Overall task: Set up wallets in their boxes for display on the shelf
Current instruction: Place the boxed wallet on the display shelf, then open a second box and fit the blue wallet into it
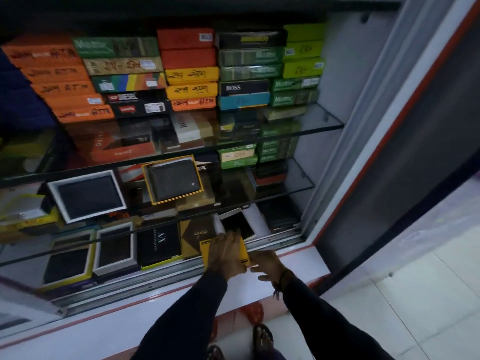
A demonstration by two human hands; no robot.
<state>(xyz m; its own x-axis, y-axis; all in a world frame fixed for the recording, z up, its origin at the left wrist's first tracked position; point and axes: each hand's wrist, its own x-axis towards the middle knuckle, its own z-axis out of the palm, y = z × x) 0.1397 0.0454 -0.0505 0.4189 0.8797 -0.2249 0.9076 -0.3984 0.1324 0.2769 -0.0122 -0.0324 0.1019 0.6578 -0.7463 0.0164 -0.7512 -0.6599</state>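
Observation:
My left hand (226,253) lies over a yellow wallet box (245,252) at the front of the bottom shelf and grips it from above. My right hand (267,263) touches the box's near right corner with its fingers curled. Just behind the yellow box stands an open white box with a dark wallet (237,223), leaning back. On the shelf above, a dark wallet in a yellow-rimmed box (172,179) and one in a white-rimmed box (87,194) lean for display.
Glass shelves (324,124) carry stacks of orange, green, yellow and black wallet boxes (189,71). More open boxes with wallets (115,246) line the bottom shelf at left. The cabinet's sliding-door track (275,242) runs along the front; a white ledge (298,271) lies below it.

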